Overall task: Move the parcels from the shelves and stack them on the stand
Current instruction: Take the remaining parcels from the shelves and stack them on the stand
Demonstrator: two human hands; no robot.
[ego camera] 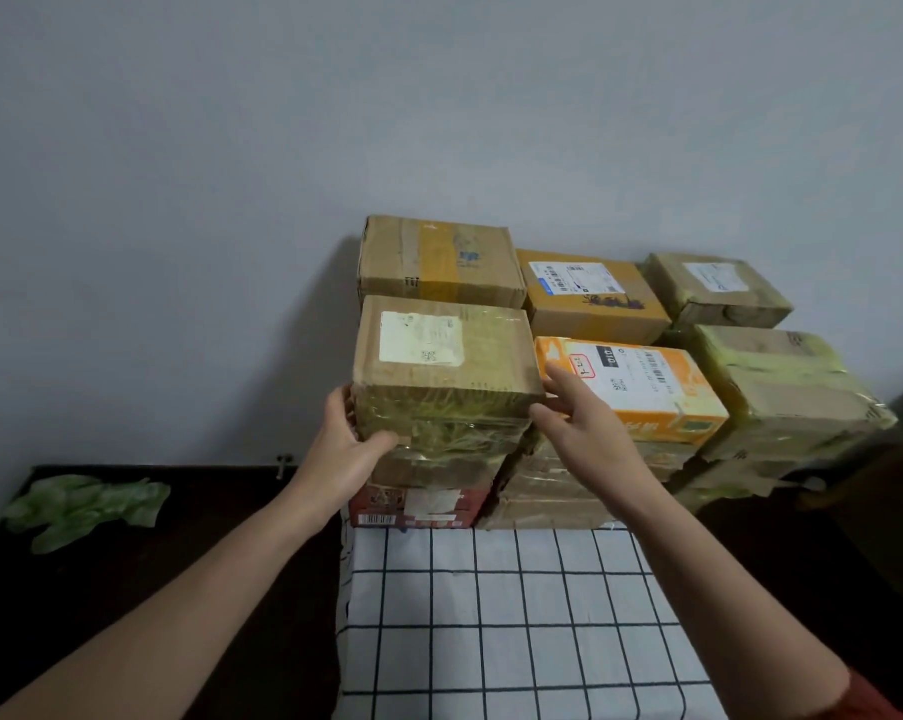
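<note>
A taped brown parcel (pixel 446 366) with a white label lies on top of the front left column of stacked parcels on the stand (pixel 501 615), which is covered in a white checked cloth. My left hand (pixel 348 444) holds its lower left corner, thumb on the front face. My right hand (pixel 576 413) has straight fingers at the parcel's right side, over an orange parcel (pixel 646 387). Behind stand a brown parcel (pixel 439 259), a yellow-brown parcel (pixel 589 293) and a small taped parcel (pixel 714 291). A yellow-taped parcel (pixel 787 387) sits at the right.
A red box (pixel 413 506) lies at the bottom of the front left column. A dark low table (pixel 127 563) at the left carries a crumpled green plastic bag (pixel 85 504). A plain grey wall (pixel 231 148) is behind. A dark object (pixel 901 501) stands at the right edge.
</note>
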